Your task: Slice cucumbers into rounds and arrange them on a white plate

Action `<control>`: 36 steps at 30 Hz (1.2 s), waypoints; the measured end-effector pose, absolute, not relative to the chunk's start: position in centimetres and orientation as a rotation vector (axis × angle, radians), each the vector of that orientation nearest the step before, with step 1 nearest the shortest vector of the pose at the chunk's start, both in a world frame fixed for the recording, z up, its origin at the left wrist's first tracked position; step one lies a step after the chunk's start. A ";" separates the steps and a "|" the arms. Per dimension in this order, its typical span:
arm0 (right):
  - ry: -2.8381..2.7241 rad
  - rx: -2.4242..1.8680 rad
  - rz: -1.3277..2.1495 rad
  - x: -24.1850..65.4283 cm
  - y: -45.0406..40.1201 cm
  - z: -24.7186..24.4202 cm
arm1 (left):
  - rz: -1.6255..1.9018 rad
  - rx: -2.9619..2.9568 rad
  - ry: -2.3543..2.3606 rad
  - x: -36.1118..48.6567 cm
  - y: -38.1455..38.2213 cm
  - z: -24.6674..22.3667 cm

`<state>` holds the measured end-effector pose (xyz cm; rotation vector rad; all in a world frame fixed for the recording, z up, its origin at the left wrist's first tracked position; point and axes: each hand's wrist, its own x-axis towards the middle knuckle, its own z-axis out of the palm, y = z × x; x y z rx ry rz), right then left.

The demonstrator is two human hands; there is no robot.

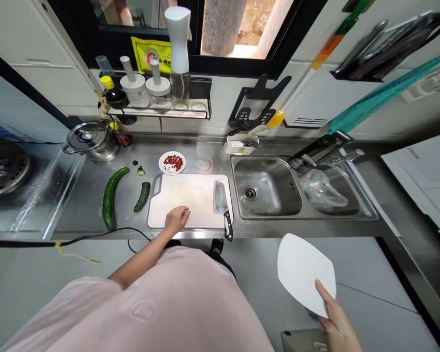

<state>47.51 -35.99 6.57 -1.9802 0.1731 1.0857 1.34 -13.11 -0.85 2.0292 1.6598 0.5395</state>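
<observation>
My left hand [178,219] rests over the near edge of a white cutting board [198,190], its fingers loosely curled with nothing visible in them. On the board's right side lies a cleaver [220,198], its black handle jutting past the near edge. Away to the lower right, my right hand [335,318] grips a white, square-cornered plate [306,269] by its rim, thumb on top. Left of the board are a short piece of cucumber [142,197] and a long curved cucumber [112,198]. A small white plate [163,165] behind the board bears chopped red pieces.
A double steel sink [267,188] lies right of the board, a clear plastic bag [322,188] in its right basin. At the back left stands a lidded pot [91,142]. Jars and bottles fill a wall shelf [161,113]. A black cable [102,235] runs along the counter's front edge.
</observation>
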 end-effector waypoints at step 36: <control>-1.069 -1.654 1.509 29.9 2.2 3.0 | 0.972 0.680 1.271 6.7 1.2 1.7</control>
